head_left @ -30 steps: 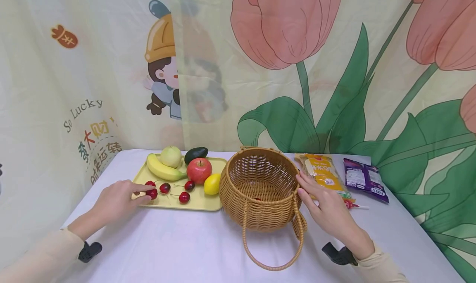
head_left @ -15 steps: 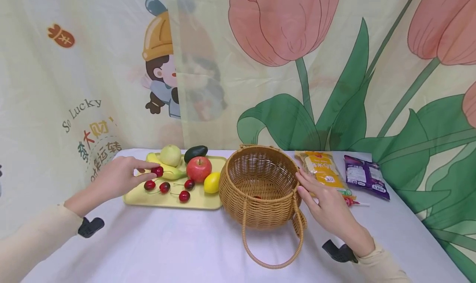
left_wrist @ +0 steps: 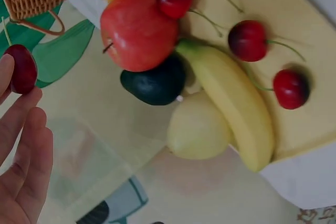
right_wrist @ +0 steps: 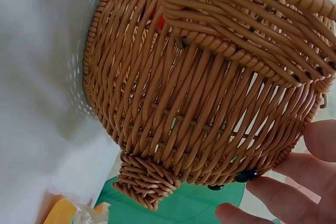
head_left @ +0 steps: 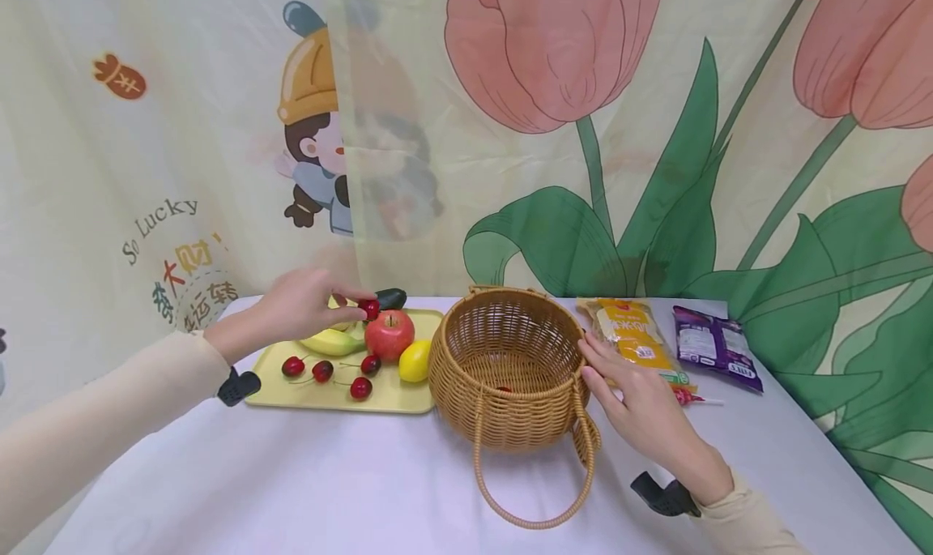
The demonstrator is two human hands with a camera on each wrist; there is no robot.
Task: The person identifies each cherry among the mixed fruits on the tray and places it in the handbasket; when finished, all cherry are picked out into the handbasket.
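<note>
My left hand (head_left: 302, 304) pinches a dark red cherry (left_wrist: 22, 69) between thumb and fingers, held in the air above the back of the yellow tray (head_left: 404, 397). Below on the tray lie several more cherries (head_left: 360, 388), a red apple (head_left: 390, 336), a banana (head_left: 331, 343), a lemon (head_left: 415, 362) and an avocado (head_left: 391, 298). A pale round fruit (left_wrist: 197, 127) shows in the left wrist view. My right hand (head_left: 641, 397) rests with extended fingers against the right rim of the wicker basket (head_left: 503, 421). Something small and red (right_wrist: 160, 22) shows through the weave.
Right of the basket lie a yellow food packet (head_left: 634, 336), a purple packet (head_left: 716, 348) and a red-wrapped lollipop (head_left: 688, 397). The basket's handle (head_left: 535, 525) hangs down toward the table's front. A printed curtain (head_left: 408, 134) stands behind the white-covered table (head_left: 350, 482).
My left hand has lifted a cherry from the tray's front left and carried it up and to the right, over the fruit. The right hand has stayed at the basket's rim.
</note>
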